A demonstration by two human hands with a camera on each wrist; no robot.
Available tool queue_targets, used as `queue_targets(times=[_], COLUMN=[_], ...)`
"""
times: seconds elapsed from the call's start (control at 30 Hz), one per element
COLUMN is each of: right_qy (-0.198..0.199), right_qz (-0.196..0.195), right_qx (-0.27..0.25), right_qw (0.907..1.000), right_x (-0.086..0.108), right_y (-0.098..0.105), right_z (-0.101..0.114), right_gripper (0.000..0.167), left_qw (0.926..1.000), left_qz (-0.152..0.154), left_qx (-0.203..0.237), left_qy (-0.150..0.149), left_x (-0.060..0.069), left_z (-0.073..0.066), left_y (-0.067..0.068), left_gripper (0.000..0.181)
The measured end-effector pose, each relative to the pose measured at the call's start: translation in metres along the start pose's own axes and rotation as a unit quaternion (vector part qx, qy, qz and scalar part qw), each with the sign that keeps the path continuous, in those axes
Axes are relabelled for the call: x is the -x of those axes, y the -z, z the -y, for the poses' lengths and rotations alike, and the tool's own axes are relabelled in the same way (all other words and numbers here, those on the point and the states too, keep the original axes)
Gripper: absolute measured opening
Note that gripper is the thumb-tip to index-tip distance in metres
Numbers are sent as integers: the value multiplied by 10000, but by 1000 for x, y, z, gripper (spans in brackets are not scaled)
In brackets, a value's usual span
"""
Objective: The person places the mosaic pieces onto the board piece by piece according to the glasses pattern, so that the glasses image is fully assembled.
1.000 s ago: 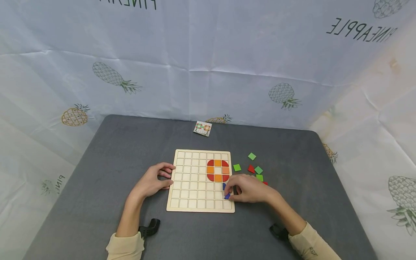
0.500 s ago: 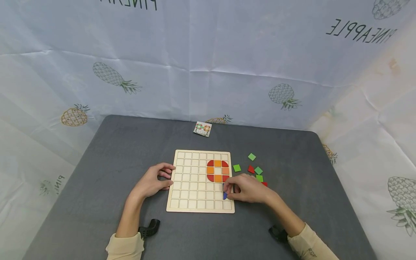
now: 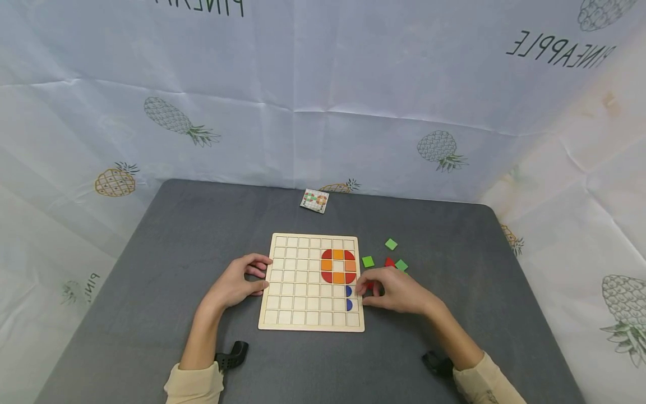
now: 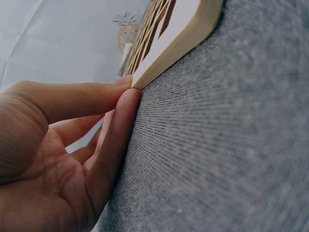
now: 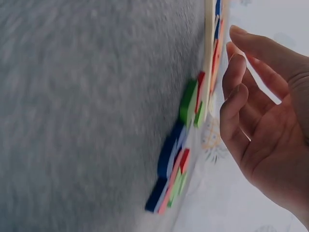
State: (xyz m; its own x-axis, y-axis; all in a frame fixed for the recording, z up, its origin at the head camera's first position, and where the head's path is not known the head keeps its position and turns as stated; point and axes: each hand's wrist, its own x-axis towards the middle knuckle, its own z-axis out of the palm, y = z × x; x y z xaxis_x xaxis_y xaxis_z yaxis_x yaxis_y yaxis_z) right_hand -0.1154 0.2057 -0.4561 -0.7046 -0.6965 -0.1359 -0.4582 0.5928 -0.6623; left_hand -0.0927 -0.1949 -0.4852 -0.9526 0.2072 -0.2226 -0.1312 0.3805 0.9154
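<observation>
Blue half-round tiles (image 3: 349, 291) sit in squares near the right side of the wooden grid board (image 3: 292, 303). With thumb and fingertips, my left hand (image 3: 237, 282) holds the board's left edge; the left wrist view shows the thumb at the board's edge (image 4: 164, 60). Just off the right edge, my right hand (image 3: 396, 289) hovers with nothing between thumb and fingers; its fingers are loosely bent in the right wrist view. Red and orange tiles (image 3: 338, 254) form a ring at the board's upper right.
Green tiles (image 3: 368, 261) and red tiles (image 3: 390, 262) lie loose right of the board, partly hidden by my hand. More blue tiles (image 5: 169, 150) show in the right wrist view. A pattern card (image 3: 314, 200) lies at the back of the grey table (image 3: 212, 224).
My right hand has let go of a blue half-round tile, leaving it on the board, and has moved right to the board's edge. My left hand has stayed in place.
</observation>
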Motion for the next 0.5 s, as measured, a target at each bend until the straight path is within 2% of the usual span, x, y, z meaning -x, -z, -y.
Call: queue_targets(times=[0.5], right_qy=[-436], right_qz=[-372], right_qx=[-93], right_qw=[9983], right_x=[33], right_y=[22], right_z=[-22], right_gripper=[26], left_qw=[10000], left_qz=[-3], left_qx=[25], left_qy=[7], left_x=[0], left_z=[0], left_y=[0], left_gripper=[50])
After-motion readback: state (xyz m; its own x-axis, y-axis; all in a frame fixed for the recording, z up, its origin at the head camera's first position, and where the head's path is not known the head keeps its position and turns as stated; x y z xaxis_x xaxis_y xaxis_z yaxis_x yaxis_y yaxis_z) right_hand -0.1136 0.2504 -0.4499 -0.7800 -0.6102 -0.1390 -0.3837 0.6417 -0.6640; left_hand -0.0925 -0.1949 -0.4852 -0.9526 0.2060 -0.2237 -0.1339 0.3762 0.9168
